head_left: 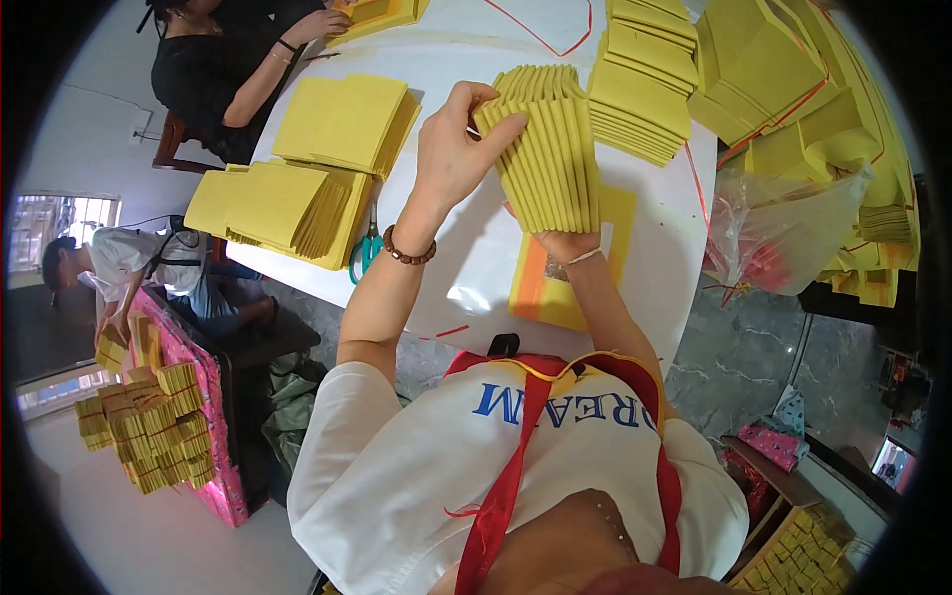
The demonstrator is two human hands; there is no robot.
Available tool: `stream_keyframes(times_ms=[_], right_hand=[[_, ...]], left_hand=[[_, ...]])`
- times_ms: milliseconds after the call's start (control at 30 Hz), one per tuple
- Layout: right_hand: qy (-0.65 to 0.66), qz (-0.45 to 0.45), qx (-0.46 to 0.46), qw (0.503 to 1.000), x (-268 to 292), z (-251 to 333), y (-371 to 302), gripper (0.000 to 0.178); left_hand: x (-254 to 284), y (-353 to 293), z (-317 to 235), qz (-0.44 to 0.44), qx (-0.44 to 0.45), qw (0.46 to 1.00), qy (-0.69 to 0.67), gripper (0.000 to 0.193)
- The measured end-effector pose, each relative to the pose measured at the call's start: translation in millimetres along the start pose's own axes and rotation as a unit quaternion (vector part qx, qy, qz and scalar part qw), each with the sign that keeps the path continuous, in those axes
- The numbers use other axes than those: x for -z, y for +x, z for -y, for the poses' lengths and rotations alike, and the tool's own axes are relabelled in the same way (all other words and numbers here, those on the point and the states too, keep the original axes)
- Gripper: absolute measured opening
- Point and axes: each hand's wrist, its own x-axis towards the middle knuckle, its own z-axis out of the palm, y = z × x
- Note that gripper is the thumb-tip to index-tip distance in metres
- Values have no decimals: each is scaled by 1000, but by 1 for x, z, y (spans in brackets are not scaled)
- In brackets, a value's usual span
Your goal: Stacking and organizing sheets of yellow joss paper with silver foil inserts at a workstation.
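Between my hands is a thick bundle of folded yellow paper [543,159], its folds fanned out in ridges. My left hand [461,139] grips its upper left side, thumb across the front and fingers behind. Under its lower end, my right hand [569,244] supports the bundle; most of those fingers are hidden behind the paper. On the white table [446,238] beneath lies a flat yellow sheet or packet with an orange band [540,288]. Teal-handled scissors [367,248] rest left of my left forearm, beside yellow paper stacks [342,124].
More yellow stacks [643,89] stand at the far right, near a clear plastic bag [783,228] and red string [694,188]. A co-worker in black [228,79] sits at the far left. Another person [164,268] stands by a pink-covered table [223,436] piled with yellow bundles.
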Motion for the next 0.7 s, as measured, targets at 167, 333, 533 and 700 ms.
stream_keyframes(times_ms=[167,333,533,700], right_hand=[[22,12,-6,1000,2,-2,1,59],[-74,-52,42,995,-13,-12,-2,42],[-78,-35,23,996,-8,-10,-1,42],[-71,-58,31,995,4,-7,-1,41]], left_hand=[[-2,2,8,-5,-4,1000,20,45],[0,0,6,9,20,999,39,49],[1,0,6,16,29,994,105,56],[1,0,6,27,42,993,109,58]])
